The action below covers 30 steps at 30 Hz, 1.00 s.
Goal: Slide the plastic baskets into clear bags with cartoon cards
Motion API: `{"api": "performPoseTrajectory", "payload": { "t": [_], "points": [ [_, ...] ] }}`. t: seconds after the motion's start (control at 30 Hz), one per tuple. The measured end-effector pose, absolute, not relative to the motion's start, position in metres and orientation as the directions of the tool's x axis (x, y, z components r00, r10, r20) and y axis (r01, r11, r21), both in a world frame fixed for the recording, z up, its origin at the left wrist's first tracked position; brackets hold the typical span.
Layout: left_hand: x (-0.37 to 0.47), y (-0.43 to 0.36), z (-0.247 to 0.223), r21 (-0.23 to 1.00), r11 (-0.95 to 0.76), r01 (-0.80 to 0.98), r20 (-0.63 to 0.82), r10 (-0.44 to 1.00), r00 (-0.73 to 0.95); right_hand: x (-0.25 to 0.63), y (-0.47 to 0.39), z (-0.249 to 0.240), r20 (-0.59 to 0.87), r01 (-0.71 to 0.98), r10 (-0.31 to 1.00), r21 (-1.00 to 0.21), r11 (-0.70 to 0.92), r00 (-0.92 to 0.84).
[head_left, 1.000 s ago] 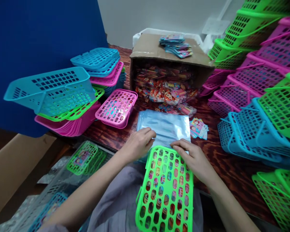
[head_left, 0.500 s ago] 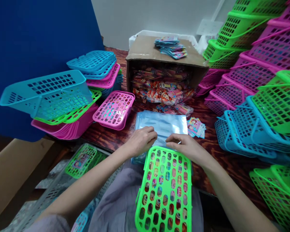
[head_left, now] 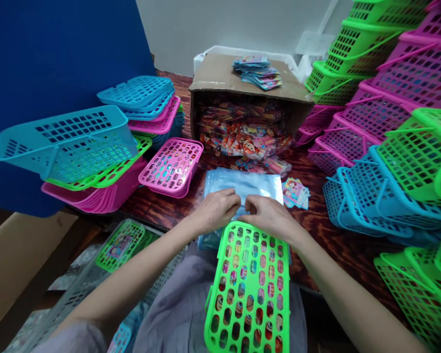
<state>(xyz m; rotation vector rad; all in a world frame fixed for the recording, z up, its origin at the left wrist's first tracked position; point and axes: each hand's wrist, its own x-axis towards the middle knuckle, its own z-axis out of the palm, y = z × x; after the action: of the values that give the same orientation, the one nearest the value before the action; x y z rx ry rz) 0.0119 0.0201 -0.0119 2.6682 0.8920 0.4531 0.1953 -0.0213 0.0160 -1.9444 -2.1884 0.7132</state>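
A green lidded basket (head_left: pixel 250 289) lies on my lap, with colourful small items showing through the slots of its lid. Just past its far end, my left hand (head_left: pixel 220 210) is closed, fingers curled inward over a stack of shiny clear-blue plastic bags (head_left: pixel 248 180). My right hand (head_left: pixel 268 214) faces it from the other side, fingertips pinched together and knuckles up, its heel close to the basket's far rim. A narrow gap separates the two hands. Whatever their fingertips hold is too small or hidden to make out.
Nested baskets (head_left: pixel 99 196) and lids (head_left: pixel 139 95) are piled at left, beside a filled pink basket (head_left: pixel 172 166). Behind the bags stands a cardboard box (head_left: pixel 213 73) with packaged items. Small printed cards (head_left: pixel 297 192) lie right of the bags. Tall basket stacks (head_left: pixel 375 110) crowd the right.
My right hand has moved slightly left and up toward my left hand, and its fingers have curled in. My left hand stays nearly in place. The view has shifted slightly.
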Motion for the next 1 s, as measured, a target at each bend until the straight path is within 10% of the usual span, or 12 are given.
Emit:
{"api": "performPoseTrajectory", "payload": {
  "t": [0.57, 1.0],
  "points": [
    [-0.008, -0.01, 0.008, 0.108, -0.752, 0.65, 0.043, 0.657, 0.753, 0.239, -0.075, 0.009, -0.058, 0.968, 0.998, -0.251, -0.026, 0.011],
    [-0.02, -0.029, 0.005, 0.134, -0.838, 0.529, 0.261, 0.545, 0.797, 0.239, -0.127, 0.003, 0.233, 0.929, 0.972, -0.36, 0.086, 0.001]
  ]
}}
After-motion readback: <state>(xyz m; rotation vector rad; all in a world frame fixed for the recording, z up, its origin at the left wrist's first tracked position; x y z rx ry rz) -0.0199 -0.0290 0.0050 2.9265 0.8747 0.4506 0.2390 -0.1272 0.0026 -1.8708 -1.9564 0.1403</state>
